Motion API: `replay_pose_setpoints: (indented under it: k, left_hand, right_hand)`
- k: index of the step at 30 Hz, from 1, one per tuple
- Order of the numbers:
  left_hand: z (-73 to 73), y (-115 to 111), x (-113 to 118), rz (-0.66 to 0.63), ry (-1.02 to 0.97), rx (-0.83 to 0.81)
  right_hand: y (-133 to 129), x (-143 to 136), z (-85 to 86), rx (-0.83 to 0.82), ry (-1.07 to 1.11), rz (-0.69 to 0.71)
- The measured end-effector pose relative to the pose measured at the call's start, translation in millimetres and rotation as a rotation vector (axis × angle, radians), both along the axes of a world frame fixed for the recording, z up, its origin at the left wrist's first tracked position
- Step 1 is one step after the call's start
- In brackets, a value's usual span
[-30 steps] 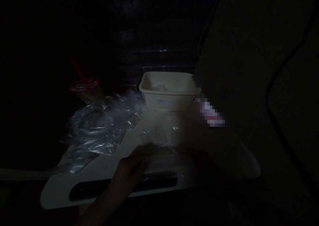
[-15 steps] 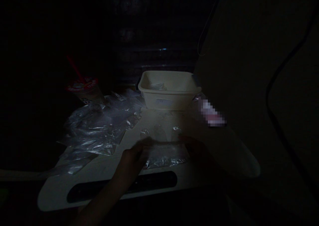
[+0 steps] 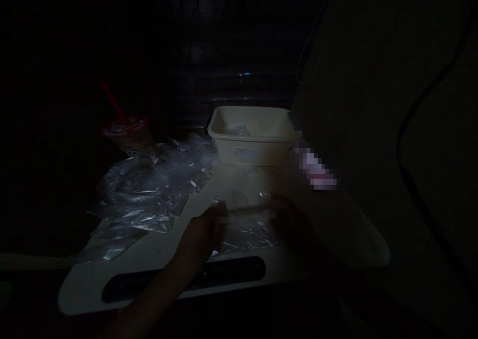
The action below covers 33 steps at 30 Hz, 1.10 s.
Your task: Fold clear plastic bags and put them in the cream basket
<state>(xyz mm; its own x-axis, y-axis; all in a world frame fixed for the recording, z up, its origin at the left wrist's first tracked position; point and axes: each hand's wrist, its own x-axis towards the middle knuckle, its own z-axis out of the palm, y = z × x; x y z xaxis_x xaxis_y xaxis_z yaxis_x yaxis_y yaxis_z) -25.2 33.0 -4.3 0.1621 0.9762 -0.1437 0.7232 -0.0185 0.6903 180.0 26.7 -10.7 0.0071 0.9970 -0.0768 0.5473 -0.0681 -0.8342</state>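
In the dim head view a clear plastic bag [image 3: 246, 233] lies near the front of a white board-like table [image 3: 197, 214]. My left hand [image 3: 205, 229] is closed on the bag's left upper corner. At the other upper corner my right hand [image 3: 289, 217] grips it too, though deep shadow hides most of its fingers. The bag's top edge runs taut between both hands, and clear plastic flaps stick up beyond it. To the left spreads a loose heap of clear plastic bags [image 3: 149, 194].
A cream plastic basin [image 3: 257, 152] with some clear plastic inside stands at the back. At back left is a drink cup [image 3: 129, 135] with a red straw. Along the table's front edge runs a dark slot [image 3: 239, 272]. A black cable [image 3: 401, 145] hangs at right.
The bag's upper edge has lifted slightly between my hands and its front looks flatter. My left hand has shifted a little to the right.
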Motion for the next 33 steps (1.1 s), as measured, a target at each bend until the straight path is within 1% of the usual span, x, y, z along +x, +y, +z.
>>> replay_pose_setpoints:
  k: [4,6,10,14,16,17,18,20,22,24,25,27,30,33]
  left_hand:
    - [2.6,1,2,-0.002,0.05,0.092]
    - [5.0,0,4,0.021,0.041,0.092]
    - [10.7,-4,5,0.126,-0.019,0.078]
    - [13.4,-8,-2,0.162,-0.066,0.059]
    - [14.0,-10,-7,0.125,-0.067,0.062]
    - [14.2,-10,-9,0.107,-0.04,0.088]
    - [14.3,-10,-11,0.091,0.014,0.134]
    - [14.0,-11,-9,0.032,0.156,0.284]
    - [11.8,-11,-2,-0.095,0.251,0.445]
    - [7.3,-11,8,-0.255,0.287,0.528]
    - [4.3,-11,14,-0.307,0.309,0.535]
    - [-2.6,-12,22,-0.352,0.379,0.523]
    - [-11.4,-12,26,-0.377,0.511,0.492]
    - [-14.7,-13,25,-0.378,0.621,0.467]
  right_hand:
    - [0,-3,0.5,0.018,0.037,-0.042]
    - [0,-3,1.3,-0.007,0.066,-0.049]
    - [3,-2,1.2,-0.053,0.09,-0.077]
    - [8,-1,-1.8,-0.122,0.176,-0.094]
    - [9,-2,-2.7,-0.125,0.181,-0.106]
    - [9,-2,-2.7,-0.123,0.178,-0.107]
    - [9,-3,-2.4,-0.121,0.177,-0.105]
    - [8,-3,-1.3,-0.116,0.178,-0.092]
    - [8,-3,0.1,-0.106,0.166,-0.087]
    - [9,-3,1.0,-0.094,0.128,-0.098]
    - [9,-2,1.1,-0.087,0.104,-0.101]
    - [10,-2,0.4,-0.078,0.068,-0.099]
    - [10,-2,-0.9,-0.084,0.056,-0.082]
    - [9,0,0.5,-0.092,0.065,-0.062]
